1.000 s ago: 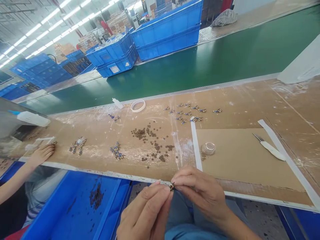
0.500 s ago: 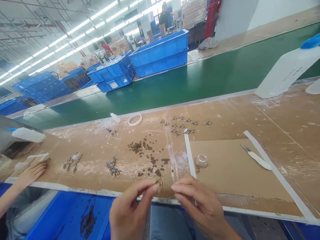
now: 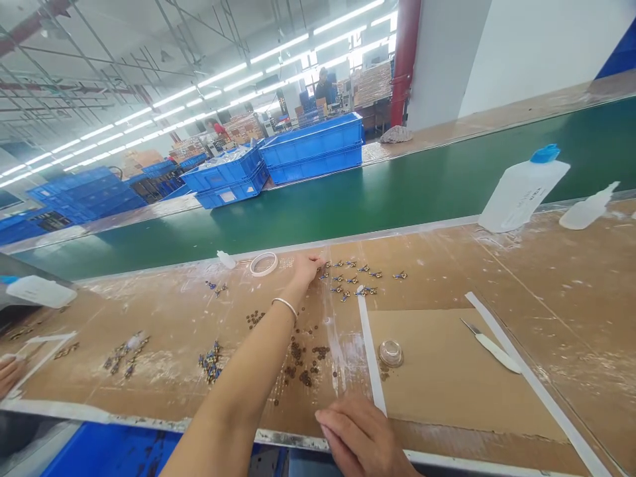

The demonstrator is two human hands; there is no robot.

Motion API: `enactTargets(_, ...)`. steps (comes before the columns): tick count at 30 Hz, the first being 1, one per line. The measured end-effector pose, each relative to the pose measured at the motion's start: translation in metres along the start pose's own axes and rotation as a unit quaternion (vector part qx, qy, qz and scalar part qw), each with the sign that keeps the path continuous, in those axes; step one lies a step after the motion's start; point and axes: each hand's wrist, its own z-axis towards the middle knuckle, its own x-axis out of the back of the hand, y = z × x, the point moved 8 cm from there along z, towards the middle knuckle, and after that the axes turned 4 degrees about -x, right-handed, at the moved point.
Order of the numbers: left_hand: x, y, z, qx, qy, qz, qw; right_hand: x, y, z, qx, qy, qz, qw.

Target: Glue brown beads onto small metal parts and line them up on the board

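Observation:
My left hand [image 3: 307,266] reaches to the far part of the table, a bracelet on its wrist. Its fingertips are pinched at a small blue-and-brass part [image 3: 326,265] at the left end of a loose group of such parts [image 3: 351,281]. Closer in, my right hand [image 3: 360,427] hangs over the table's front edge, fingers curled together; whatever is in them is hidden. Small dark discs [image 3: 305,377] lie scattered beyond it, some covered by my left forearm. Another cluster of blue-and-brass parts [image 3: 211,361] lies left of that forearm.
A round clear dish [image 3: 391,354] and a white-handled knife [image 3: 497,350] lie on cardboard at the right. A tape roll [image 3: 264,265] and bottles [image 3: 521,192] stand farther back, before a green belt [image 3: 318,215]. Another person's hand [image 3: 8,374] rests at the far left.
My left hand has gone from near my right hand out to the group of blue-and-brass parts. My right hand has drawn its fingers together. The view has tilted up.

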Motion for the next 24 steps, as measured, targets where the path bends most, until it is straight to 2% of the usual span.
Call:
enactTargets(3,0.014,0.003,-0.001,-0.025,0.021,0.011,0.999,0.003,0.003,-0.001,-0.031,0.0,0.008,0.999)
enactTargets(6,0.05,0.001,-0.03,-0.058,0.055,0.028,0.996,0.009,0.006,-0.001,-0.074,0.002,0.029,0.997)
enactTargets(9,0.088,-0.017,-0.093,-0.074,0.074,0.052,0.993,0.012,0.009,0.0,-0.109,-0.002,0.046,0.993)
enactTargets(12,0.111,-0.048,-0.175,-0.082,0.087,0.076,0.99,0.011,0.01,0.001,-0.111,-0.01,0.044,0.993)
enactTargets(15,0.109,-0.068,-0.245,-0.16,0.079,0.138,0.974,0.009,0.009,0.001,-0.108,-0.016,0.035,0.993)
enactTargets(17,0.102,-0.077,-0.275,-0.194,0.095,0.189,0.958,0.008,0.009,0.001,-0.111,-0.023,0.033,0.993)
enactTargets(20,0.09,-0.08,-0.293,-0.23,0.129,0.255,0.93,0.008,0.01,0.001,-0.124,-0.034,0.022,0.991)
enactTargets(24,0.075,-0.074,-0.291,-0.273,0.135,0.339,0.89,0.014,0.01,0.0,-0.139,-0.03,0.006,0.99)
